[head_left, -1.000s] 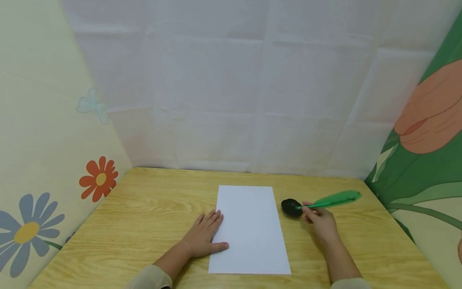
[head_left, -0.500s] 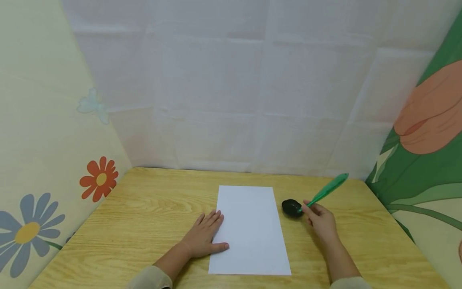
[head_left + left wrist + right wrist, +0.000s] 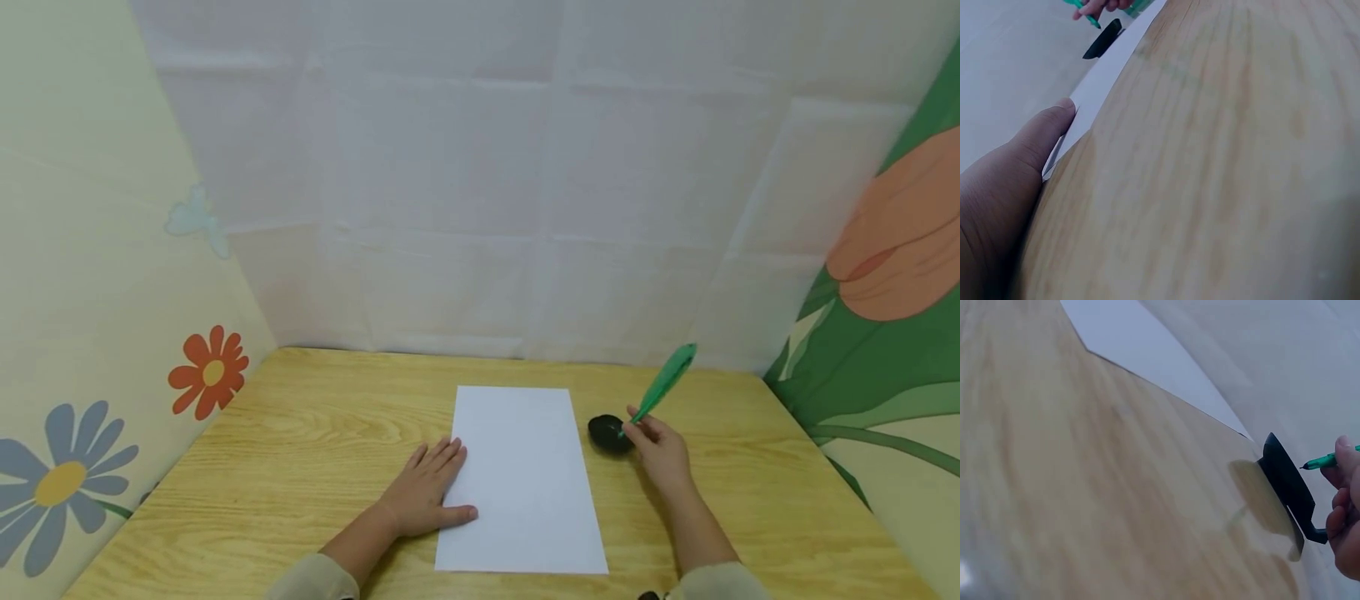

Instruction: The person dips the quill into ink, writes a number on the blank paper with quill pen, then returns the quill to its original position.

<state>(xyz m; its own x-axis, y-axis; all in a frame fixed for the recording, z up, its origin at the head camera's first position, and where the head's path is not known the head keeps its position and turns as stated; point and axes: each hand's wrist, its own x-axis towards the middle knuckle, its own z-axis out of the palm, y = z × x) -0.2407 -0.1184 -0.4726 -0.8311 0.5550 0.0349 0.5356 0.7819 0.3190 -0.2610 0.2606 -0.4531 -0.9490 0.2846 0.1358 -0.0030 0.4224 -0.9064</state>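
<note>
My left hand [image 3: 423, 492] lies flat across the left edge of a white sheet of paper [image 3: 528, 479], its thumb stretched onto the sheet. To the right of the paper sits a small black dish [image 3: 606, 433] with a short handle that shows in the right wrist view. With thumb and fingers my right hand [image 3: 663, 458] pinches a green feather pen [image 3: 666, 382] near its lower end. The feather points up and to the right. In the right wrist view the pen's dark tip is just above the dish [image 3: 1285, 478], apart from its rim.
The wood-grain table [image 3: 315, 417] carries the paper and dish. A white cloth [image 3: 450, 208] hangs behind it. Flower-printed panels [image 3: 892, 333] stand at both sides.
The feather pen has tilted from nearly level to steeper, its feather swinging up and left. My right hand has shifted only slightly. The left hand and paper stay in place.
</note>
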